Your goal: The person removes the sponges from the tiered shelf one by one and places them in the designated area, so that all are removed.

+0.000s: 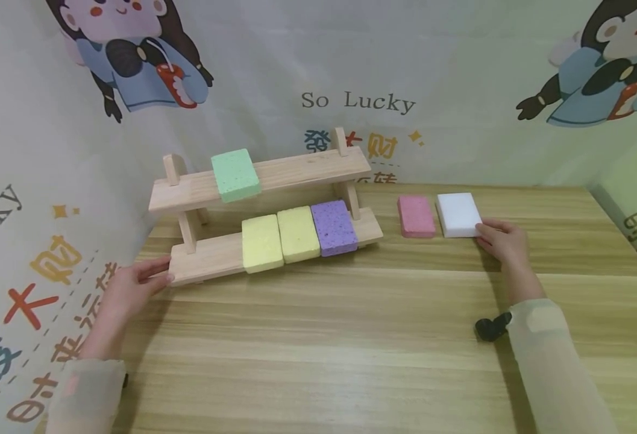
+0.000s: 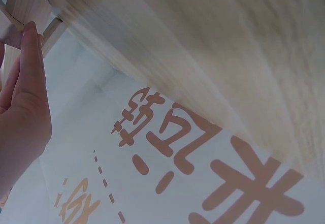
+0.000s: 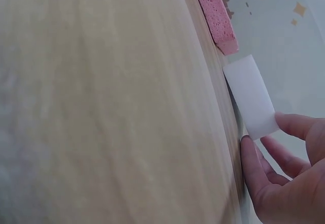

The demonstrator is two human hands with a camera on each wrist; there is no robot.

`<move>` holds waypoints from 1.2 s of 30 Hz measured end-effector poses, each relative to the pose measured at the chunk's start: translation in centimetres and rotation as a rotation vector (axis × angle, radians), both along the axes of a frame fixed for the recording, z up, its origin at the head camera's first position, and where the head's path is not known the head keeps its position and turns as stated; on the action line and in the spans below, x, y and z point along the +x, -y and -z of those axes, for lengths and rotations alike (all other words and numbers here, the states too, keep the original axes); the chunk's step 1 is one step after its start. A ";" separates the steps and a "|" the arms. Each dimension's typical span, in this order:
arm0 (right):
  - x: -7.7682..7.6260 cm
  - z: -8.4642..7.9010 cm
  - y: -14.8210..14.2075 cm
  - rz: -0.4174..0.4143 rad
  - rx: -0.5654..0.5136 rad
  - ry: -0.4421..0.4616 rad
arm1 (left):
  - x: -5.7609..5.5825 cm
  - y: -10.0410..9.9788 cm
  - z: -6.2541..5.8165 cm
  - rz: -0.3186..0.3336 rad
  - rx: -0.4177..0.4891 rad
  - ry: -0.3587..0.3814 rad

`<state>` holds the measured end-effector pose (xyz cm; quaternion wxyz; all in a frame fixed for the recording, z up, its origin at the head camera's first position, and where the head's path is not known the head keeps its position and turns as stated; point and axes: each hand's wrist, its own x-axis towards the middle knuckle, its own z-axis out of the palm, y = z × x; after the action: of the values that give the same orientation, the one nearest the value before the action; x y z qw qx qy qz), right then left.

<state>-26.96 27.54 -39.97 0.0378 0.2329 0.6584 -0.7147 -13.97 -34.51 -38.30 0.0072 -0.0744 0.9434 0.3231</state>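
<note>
A two-tier wooden shelf (image 1: pixel 210 256) stands at the back left of the table. My left hand (image 1: pixel 128 286) pinches the left end of its lower board between thumb and fingers. In the left wrist view that hand (image 2: pixel 25 94) shows at the left edge, fingertips at the wood. On the right, my right hand (image 1: pixel 505 241) pinches the near right corner of a white sponge block (image 1: pixel 459 214). The right wrist view has the thumb on one face of the white block (image 3: pixel 251 97) and fingertips at its lower edge. A pink sponge (image 1: pixel 417 216) lies just left of it.
A green sponge (image 1: pixel 235 175) sits on the upper board. Two yellow sponges (image 1: pixel 263 242) and a purple sponge (image 1: pixel 334 228) stand side by side on the lower board. Behind the wooden tabletop (image 1: pixel 318 337) hangs a printed cloth (image 1: pixel 264 66), with more cloth at both sides.
</note>
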 end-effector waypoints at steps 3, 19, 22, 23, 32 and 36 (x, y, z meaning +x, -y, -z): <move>0.0 -0.1 -0.4 -0.013 0.027 0.003 | -0.2 -0.2 0.1 0.008 -0.006 -0.011; -0.7 0.2 0.6 -0.132 0.213 0.016 | 0.6 0.7 0.6 -0.014 -0.020 0.005; -0.6 0.4 0.7 -0.132 0.227 0.033 | 0.7 0.8 0.6 -0.013 -0.030 0.022; -0.5 0.5 0.6 -0.126 0.222 0.034 | 0.7 0.8 0.5 -0.008 -0.030 0.023; -0.3 0.3 -0.6 -0.106 -0.020 0.028 | 0.2 0.3 0.5 0.005 -0.043 0.029; -0.3 -0.1 -1.2 -0.087 -0.110 0.023 | -0.5 -0.3 0.1 0.015 -0.050 0.002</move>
<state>-27.29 28.71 -39.85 0.0890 0.2098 0.6272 -0.7447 -14.47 -34.22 -38.41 0.0087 -0.0679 0.9517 0.2992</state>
